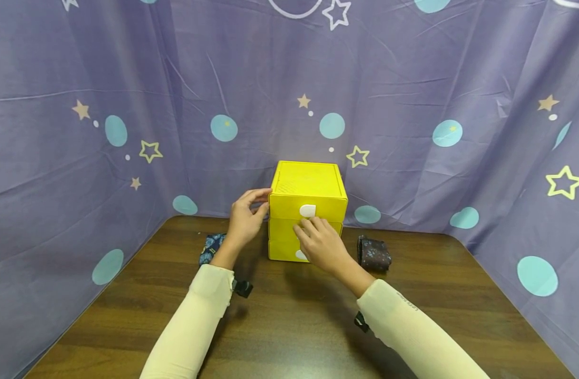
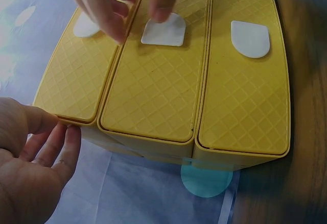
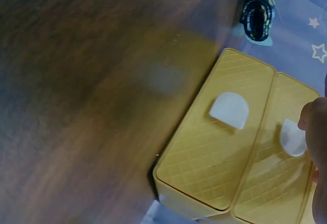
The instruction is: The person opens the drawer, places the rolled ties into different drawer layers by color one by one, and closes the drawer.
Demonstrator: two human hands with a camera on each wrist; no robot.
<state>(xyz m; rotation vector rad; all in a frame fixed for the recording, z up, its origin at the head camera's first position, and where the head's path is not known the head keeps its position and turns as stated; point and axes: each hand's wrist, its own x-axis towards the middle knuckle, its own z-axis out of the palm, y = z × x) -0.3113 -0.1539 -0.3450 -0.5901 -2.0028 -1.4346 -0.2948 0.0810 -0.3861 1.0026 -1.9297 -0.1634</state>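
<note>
A yellow box of three stacked drawers (image 1: 313, 179) stands at the far side of the table, each drawer front bearing a white rounded tab. My left hand (image 1: 246, 218) rests its fingertips against the box's upper left edge, thumb near the front corner in the left wrist view. In front of the middle drawer (image 2: 153, 91) is my right hand (image 1: 321, 245), its fingers loosely bent and spread. The right thumb (image 2: 162, 2) is right at the middle white tab (image 2: 164, 32), while the other fingers hang over the top drawer front. All three drawers sit flush.
A folded dark cloth with blue patterns (image 1: 211, 247) lies left of the box, partly behind my left wrist. To the right is another folded dark cloth (image 1: 374, 255). A purple curtain with stars (image 1: 280, 131) hangs behind the brown wooden table (image 1: 289, 316).
</note>
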